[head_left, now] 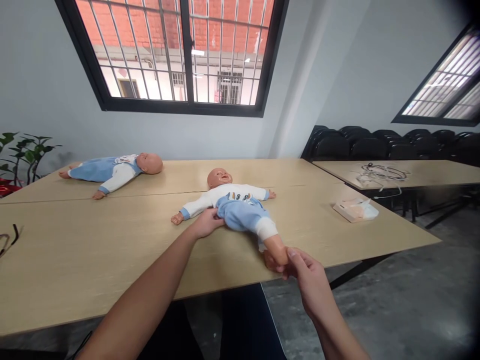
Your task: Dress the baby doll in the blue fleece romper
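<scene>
A baby doll [240, 215] lies on its back on the wooden table [123, 260], head away from me and legs toward the near edge. It wears a white top with blue cuffs and light blue trousers [242, 214] with white ankle bands. My left hand [207, 223] is closed at the side of the trousers near the waist, its fingertips partly hidden by the cloth. With thumb and fingers my right hand [305, 270] grips the doll's foot [278, 251]. The other foot is mostly hidden beneath it.
A second doll [112, 172] in similar clothes lies at the far left. A tissue pack [356, 210] sits on the right, glasses [9, 240] at the left edge. White and dark cables [380, 172] lie on another table, before stacked black chairs [367, 145].
</scene>
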